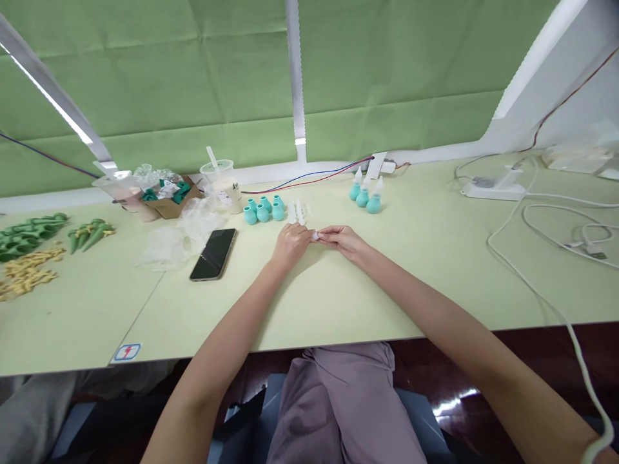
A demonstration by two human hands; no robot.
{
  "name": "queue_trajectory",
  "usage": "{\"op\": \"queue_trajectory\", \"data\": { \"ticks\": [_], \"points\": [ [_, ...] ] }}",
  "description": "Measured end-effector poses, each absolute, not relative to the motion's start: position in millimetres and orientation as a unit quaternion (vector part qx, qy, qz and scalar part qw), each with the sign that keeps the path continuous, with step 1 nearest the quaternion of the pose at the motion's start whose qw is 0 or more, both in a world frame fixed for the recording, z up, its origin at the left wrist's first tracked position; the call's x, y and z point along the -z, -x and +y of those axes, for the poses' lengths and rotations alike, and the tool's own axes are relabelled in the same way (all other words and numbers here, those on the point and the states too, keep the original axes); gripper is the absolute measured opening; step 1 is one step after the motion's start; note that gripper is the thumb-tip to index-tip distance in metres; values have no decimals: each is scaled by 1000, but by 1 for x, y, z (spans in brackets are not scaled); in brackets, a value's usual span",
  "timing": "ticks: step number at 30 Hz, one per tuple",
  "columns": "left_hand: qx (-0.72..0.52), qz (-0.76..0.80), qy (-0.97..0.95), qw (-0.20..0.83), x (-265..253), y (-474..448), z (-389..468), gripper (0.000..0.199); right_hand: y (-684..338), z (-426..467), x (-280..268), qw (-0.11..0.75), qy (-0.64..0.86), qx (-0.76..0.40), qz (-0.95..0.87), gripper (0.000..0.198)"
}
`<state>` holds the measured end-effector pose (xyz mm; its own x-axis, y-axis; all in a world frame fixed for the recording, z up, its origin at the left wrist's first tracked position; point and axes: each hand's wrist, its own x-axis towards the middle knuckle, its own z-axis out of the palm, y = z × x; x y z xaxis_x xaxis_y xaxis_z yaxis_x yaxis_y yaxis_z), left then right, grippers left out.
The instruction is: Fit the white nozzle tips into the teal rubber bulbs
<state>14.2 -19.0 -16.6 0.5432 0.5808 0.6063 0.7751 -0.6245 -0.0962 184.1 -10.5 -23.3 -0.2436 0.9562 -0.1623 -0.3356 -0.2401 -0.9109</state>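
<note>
My left hand (290, 243) and my right hand (344, 240) meet at the middle of the pale green table (338, 303), fingertips pinched together on a small white piece (315, 236). Just beyond them lie a few small clear tips (298, 211). A cluster of teal bulbs without tips (264, 209) stands to the left of those. Three teal bulbs with white tips (365, 192) stand farther back to the right.
A black phone (213, 254) lies left of my hands beside crumpled clear plastic bags (181, 235). Two drink cups (225, 183), a cardboard box (169, 193), and green and yellow parts (29, 248) sit at left. White cables (556, 238) and a power strip (493, 188) lie at right.
</note>
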Motion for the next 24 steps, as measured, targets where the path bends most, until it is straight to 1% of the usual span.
{"op": "queue_trajectory", "data": {
  "ticks": [4,8,13,18,24],
  "points": [
    [257,-372,868,204,13,-15,-22,33,-185,-11,20,463,406,-685,-389,16],
    [250,-363,871,218,12,-16,-24,36,-185,-13,18,463,401,-689,-388,18],
    [241,-352,871,242,13,-16,-24,34,-186,-12,19,458,397,-692,-393,20],
    [221,-353,879,231,13,-17,-26,31,-187,-11,22,459,396,-686,-402,20],
    [200,-347,881,253,12,-17,-26,30,-185,-11,22,457,404,-680,-407,20]
  ]
}}
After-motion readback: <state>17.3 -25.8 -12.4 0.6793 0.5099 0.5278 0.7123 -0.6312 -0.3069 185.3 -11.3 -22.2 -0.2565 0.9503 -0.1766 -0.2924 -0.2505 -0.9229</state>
